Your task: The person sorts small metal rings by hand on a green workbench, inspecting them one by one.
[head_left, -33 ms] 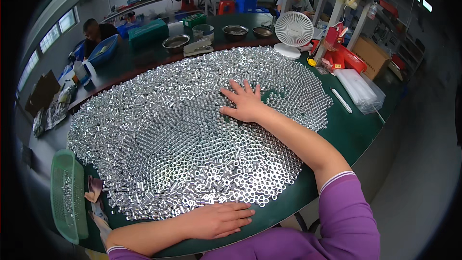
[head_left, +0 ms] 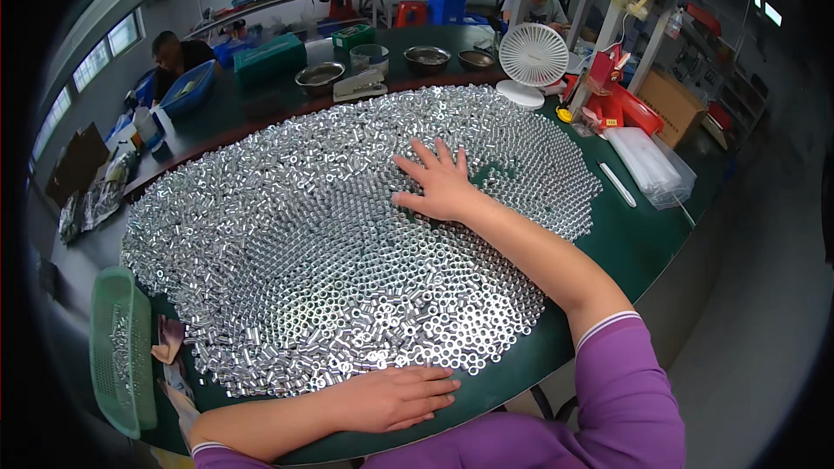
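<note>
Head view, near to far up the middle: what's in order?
Left hand → right hand → middle metal bowl → blue bin. Silver metal pieces lie around the right hand and spread both nearer and farther, so left out of the order.

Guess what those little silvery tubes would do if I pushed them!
The tubes would probably feel hard, since they look like shiny metal. Those lying on their sides might roll, because they're round. Those standing on end would likely slide together, being packed so closely on the table.
</note>
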`<control>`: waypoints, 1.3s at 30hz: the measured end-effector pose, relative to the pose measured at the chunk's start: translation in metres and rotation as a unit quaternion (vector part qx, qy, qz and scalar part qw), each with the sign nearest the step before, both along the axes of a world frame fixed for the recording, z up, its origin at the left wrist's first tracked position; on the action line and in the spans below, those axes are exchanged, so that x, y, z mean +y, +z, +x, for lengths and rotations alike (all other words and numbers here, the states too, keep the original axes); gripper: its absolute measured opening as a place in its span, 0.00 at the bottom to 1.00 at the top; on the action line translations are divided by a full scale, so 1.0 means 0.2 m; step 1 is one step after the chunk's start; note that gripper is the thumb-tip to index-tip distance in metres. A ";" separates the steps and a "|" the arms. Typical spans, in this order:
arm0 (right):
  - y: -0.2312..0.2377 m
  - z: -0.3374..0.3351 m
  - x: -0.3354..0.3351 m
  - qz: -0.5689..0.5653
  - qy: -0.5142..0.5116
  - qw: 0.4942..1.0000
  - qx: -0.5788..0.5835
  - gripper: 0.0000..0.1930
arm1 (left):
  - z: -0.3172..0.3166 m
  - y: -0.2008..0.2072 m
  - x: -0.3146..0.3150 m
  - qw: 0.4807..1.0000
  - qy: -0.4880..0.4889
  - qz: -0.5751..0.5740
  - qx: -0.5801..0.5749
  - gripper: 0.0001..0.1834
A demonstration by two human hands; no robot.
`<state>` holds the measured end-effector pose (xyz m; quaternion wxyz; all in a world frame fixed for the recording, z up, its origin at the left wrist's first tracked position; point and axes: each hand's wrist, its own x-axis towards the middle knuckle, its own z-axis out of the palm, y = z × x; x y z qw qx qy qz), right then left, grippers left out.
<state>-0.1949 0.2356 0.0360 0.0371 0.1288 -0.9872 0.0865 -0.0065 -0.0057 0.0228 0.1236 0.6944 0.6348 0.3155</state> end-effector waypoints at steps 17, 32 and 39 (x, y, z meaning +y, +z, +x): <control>0.01 -0.05 -0.03 0.001 0.027 0.998 -0.053 0.41 | -0.01 -0.01 0.00 1.000 -0.008 -0.002 0.001 0.19; 0.05 -0.14 0.17 0.018 -0.044 0.999 0.004 0.38 | -0.01 -0.03 0.00 1.000 -0.002 0.002 -0.003 0.20; -0.01 -0.14 0.20 0.005 -0.042 0.996 -0.077 0.42 | 0.00 -0.03 -0.02 1.000 0.007 0.005 0.008 0.21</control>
